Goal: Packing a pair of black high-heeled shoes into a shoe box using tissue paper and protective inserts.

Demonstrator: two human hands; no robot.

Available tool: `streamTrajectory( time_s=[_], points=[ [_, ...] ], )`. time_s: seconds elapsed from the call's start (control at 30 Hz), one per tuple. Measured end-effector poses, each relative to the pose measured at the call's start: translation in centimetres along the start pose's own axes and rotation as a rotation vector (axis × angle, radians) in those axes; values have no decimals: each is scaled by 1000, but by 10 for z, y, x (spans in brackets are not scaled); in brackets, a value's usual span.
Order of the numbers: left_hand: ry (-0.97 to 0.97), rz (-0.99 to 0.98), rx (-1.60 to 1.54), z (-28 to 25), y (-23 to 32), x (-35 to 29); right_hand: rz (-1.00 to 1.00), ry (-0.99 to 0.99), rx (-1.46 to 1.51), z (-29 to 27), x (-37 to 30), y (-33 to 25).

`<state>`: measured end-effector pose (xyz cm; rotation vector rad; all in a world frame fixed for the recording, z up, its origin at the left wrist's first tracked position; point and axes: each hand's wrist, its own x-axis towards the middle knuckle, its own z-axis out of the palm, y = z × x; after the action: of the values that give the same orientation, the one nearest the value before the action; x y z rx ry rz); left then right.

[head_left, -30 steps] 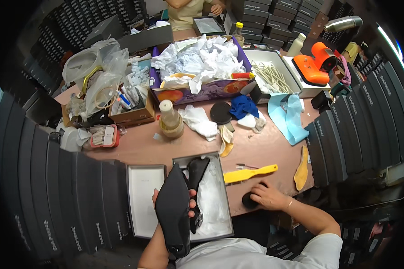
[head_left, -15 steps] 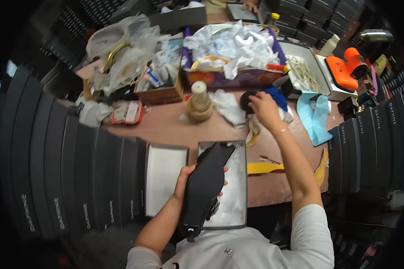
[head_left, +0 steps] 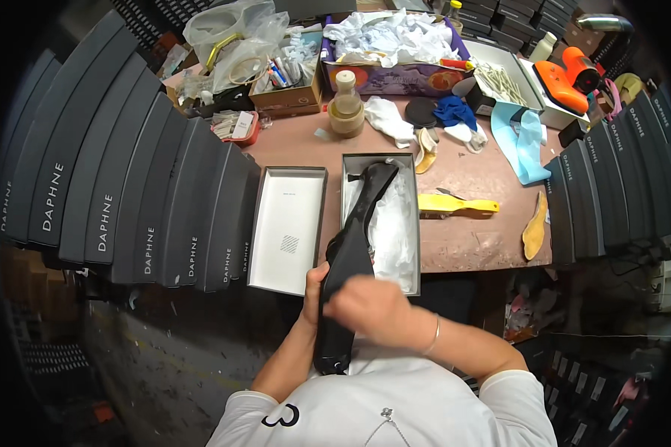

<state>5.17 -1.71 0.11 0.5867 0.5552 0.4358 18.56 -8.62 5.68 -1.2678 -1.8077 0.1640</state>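
**Right hand back on the boot**

The right hand has come back from the far side of the table, where it was reaching 0.5 s ago among the cloths, and now lies closed across the shaft of the long black leather high-heeled boot; whether it holds anything against the leather I cannot tell. The left hand still grips the boot from the other side, fingers wrapped round the shaft. So both hands are on the boot again, which looks like work on its surface rather than more fetching.

The boot lies at a slant, its heel end over the open grey shoebox lined with white tissue, its top end down near the person's chest. Just left of that box sits the upturned white-lined lid. To the right, a yellow plastic shoehorn lies on the brown worktable, with a tan insole near the edge. Black shoeboxes stand in 1 curved row at the left.
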Motion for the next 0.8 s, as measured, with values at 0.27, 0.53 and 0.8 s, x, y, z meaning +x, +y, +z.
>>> streamTrajectory(
  time_s=[0.27, 0.53, 0.8],
  points=[
    [66, 83, -10, -11, -3, 4, -30, -50, -24, 11, 8, 0],
    [121, 6, -175, -7, -8, 10, 119, -495, -204, 8, 11, 15],
    [43, 108, -172, -12, 26, 22, 664, 251, 298, -21, 0, 91]
  ],
)
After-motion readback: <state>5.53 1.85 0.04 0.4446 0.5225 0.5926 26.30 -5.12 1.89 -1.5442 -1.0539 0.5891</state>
